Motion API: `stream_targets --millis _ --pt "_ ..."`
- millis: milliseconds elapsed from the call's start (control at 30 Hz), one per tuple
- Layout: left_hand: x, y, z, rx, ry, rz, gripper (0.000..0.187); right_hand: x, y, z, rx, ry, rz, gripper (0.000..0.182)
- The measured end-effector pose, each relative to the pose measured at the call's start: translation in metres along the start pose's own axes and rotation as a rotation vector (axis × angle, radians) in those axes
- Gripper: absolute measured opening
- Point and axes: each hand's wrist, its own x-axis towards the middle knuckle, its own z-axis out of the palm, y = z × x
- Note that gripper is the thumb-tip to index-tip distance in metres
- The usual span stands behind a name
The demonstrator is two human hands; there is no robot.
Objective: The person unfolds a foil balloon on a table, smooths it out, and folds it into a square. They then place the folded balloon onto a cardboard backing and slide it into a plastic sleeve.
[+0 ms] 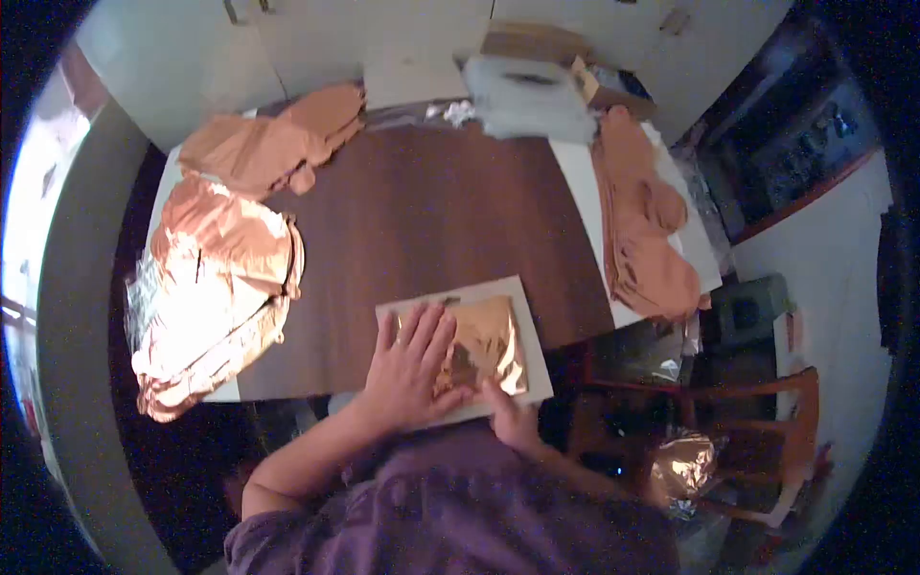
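A shiny copper-coloured foil piece [491,331], folded roughly square, lies on a pale board [527,331] at the table's front edge. My left hand [410,369] rests flat over the left part of the foil and board, its fingers stretched out and pointing away from me. At the foil's lower right edge is my right hand [510,417], its index finger reaching onto the foil. The other fingers of that hand are blurred, and whether they pinch the foil is unclear.
Copper foil pieces lie in stacks at the table's left [225,287], back left [259,149] and right [642,220]. A whitish plastic bag [527,96] and an open cardboard box [613,91] stand at the back. A wooden chair [800,422] is at the right.
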Motion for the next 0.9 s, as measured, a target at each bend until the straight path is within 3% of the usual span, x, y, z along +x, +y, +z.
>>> stream_targets --millis 33,100,167,200,300,333,433,467,533,600,700,800,900 --pt "0.002 -0.001 -0.001 -0.019 -0.001 0.006 0.097 0.003 -0.018 0.008 0.167 0.091 0.045 0.028" --pt "0.017 -0.005 -0.013 -0.171 0.035 0.002 0.095 0.010 0.013 -0.004 0.126 0.018 0.034 0.028" --pt "0.038 -0.015 -0.033 -0.372 0.078 0.023 0.094 0.025 -0.015 -0.018 0.160 0.031 0.104 0.027" --pt "0.062 -0.018 -0.052 -0.380 0.197 0.062 0.078 0.030 -0.027 -0.026 0.174 0.034 0.148 0.026" --pt "0.156 -0.053 -0.067 -0.430 0.291 0.166 0.054 0.052 -0.032 -0.047 0.490 0.098 0.292 0.024" --pt "0.195 -0.068 -0.060 -0.488 0.290 0.116 0.044 0.056 -0.039 -0.056 0.353 0.089 0.333 0.023" --pt "0.319 -0.100 -0.043 -0.500 0.273 -0.046 0.028 0.065 -0.051 -0.067 0.470 0.156 0.587 0.025" --pt "0.358 -0.110 -0.036 -0.464 0.283 -0.026 0.028 0.063 -0.052 -0.068 0.412 0.157 0.426 0.021" --pt "0.408 -0.126 -0.017 -0.385 0.306 -0.032 0.027 0.065 -0.030 -0.080 0.377 0.151 0.512 0.021" --pt "0.443 -0.136 -0.002 -0.305 0.336 -0.088 0.025 0.065 -0.015 -0.086 0.661 0.178 0.423 0.025" --pt "0.467 -0.156 0.017 -0.164 0.188 -0.138 0.025 0.059 0.007 -0.124 -0.939 -0.249 -0.006 0.030" --pt "0.479 -0.156 0.034 -0.019 0.316 -0.185 0.022 0.059 0.012 -0.112 0.523 0.160 0.439 0.026" --pt "0.488 -0.157 0.028 -0.089 0.369 -0.183 0.018 0.067 0.000 -0.108 0.450 0.208 0.389 0.027"
